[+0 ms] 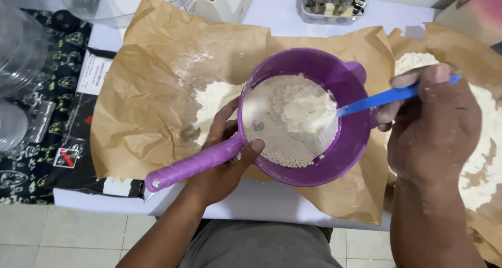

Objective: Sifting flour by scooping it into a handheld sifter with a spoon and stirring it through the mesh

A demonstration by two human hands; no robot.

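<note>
My left hand [226,154] grips the purple sieve [349,137] where its long handle meets the bowl, holding it over a sheet of brown paper [141,106]. Flour [277,142] lies in the sieve's mesh. My right hand [431,127] holds a blue-handled scoop [384,98] whose clear bowl, heaped with flour, rests inside the sieve. Sifted flour [212,103] is piled on the paper just left of the sieve, partly hidden by it.
A second brown sheet with more flour [486,158] lies at the right under my right arm. A clear tray of metal cutters [332,1] stands at the back. Clear plastic containers [21,48] sit at the left on a dark patterned cloth [31,163].
</note>
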